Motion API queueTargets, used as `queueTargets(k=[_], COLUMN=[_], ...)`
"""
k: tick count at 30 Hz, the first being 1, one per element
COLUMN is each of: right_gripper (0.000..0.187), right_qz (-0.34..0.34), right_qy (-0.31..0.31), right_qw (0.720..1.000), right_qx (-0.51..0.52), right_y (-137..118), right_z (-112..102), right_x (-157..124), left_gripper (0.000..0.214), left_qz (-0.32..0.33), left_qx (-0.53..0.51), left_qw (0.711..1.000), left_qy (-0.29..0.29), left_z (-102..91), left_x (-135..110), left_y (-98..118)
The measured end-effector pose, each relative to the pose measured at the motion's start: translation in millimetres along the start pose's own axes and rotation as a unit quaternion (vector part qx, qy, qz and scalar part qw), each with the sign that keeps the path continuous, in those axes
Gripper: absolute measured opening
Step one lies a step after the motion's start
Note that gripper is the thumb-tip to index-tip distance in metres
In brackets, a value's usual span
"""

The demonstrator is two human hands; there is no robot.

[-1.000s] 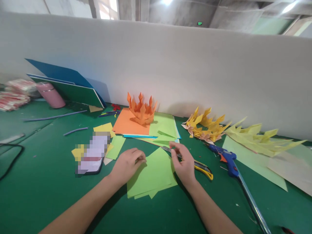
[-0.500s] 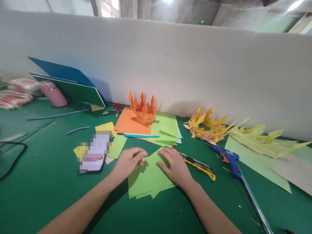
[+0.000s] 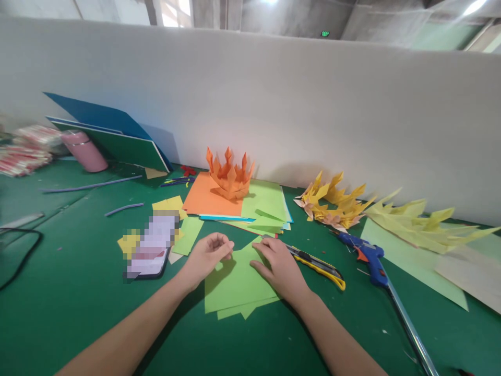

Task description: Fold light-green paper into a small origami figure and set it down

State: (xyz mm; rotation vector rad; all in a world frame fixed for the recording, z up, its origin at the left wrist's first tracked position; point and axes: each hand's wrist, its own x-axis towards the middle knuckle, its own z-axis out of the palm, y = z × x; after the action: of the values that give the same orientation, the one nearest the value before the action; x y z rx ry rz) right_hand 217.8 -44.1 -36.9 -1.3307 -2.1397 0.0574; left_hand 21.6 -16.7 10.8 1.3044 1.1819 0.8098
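Several light green sheets of paper lie loosely stacked on the table in front of me. My left hand is over the stack's upper left edge, fingers curled in and thumb tip against the fingertips; nothing shows in it. My right hand rests on the right side of the same sheets, with fingers stretched out and thumb apart. Just right of it lies a yellow and black utility knife, its front end partly behind the hand. An orange paper crown stands on coloured paper sheets farther back.
A phone lies at left among yellow paper scraps. To the right are a blue glue gun, a yellow paper crown and a pale green spiky paper strip. A pink bottle leans before boards.
My left hand's fingers have curled further and drawn together with the thumb. The right hand and the green sheets look nearly the same.
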Motion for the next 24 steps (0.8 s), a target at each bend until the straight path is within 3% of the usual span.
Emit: queueTargets(k=[9,13,15,19,24], right_gripper=[0.013,0.009,0.007,0.021,0.020], right_qz=[0.014,0.015,0.012,0.017,0.048], right_qy=[0.055,0.044,0.029,-0.005,-0.010], right_qw=[0.997,0.997,0.998,0.999,0.997], right_qx=[0.052,0.062,0.054,0.040,0.058], right_y=[3,3,2,1,0], right_z=[-2,-5,-6,-6,-6], right_x=[0,1,1,2,2], left_gripper=[0.020,0.021,0.021,0.018,0.014], left_qz=[0.009,0.036,0.052,0.089,0.153], left_qx=[-0.011,0.002,0.024,0.090,0.224], left_qw=[1.000,0.999,0.998,0.992,0.962], left_qy=[-0.018,-0.010,-0.009,-0.007,-0.012], left_z=[-0.7,-1.5,-1.7,-1.5,0.5], left_x=[4,6,7,6,1], left_y=[-6,-9,-11,-14,-15])
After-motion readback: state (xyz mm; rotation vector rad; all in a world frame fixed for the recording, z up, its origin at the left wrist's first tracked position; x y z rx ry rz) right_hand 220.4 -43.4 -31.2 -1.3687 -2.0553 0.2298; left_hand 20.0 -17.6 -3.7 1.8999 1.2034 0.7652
